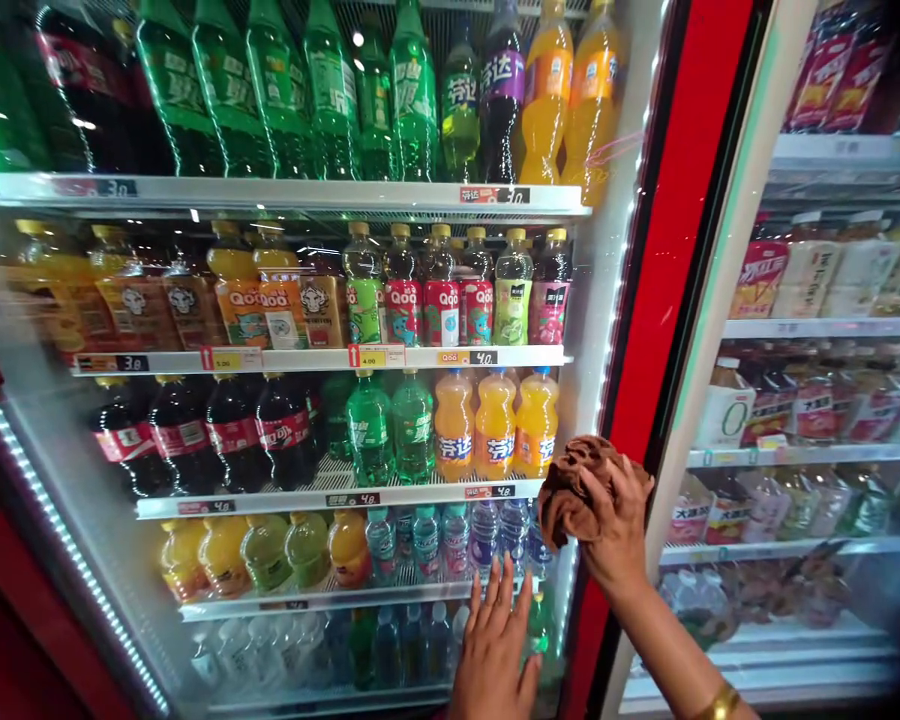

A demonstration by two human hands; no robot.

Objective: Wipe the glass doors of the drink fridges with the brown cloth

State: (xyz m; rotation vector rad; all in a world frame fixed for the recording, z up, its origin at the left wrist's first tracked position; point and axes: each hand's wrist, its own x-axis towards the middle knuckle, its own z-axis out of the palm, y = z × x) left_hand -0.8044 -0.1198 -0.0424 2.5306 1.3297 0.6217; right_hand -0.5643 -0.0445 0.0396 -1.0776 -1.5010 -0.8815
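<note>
At the drinks fridge [664,250], your right hand [615,515] is grasping a crumpled brown cloth [570,492], while your left hand [495,640] is spreading its fingers lower, grip released.

We see a chocolate-brown cloth [565,492], bunched into a thick wad with deep, soft folds and a ruffled outline. It is at the right-hand side of the glass door [360,400], somewhat below that door's mid-height, and it partly overlaps the door's border; we cannot tell how much of it presses on the pane. The glass door itself is tall and transparent, and we see clearly through most of it. Small glints of light dot its pane, and we notice thin pinkish lines near its upper right corner.
</note>
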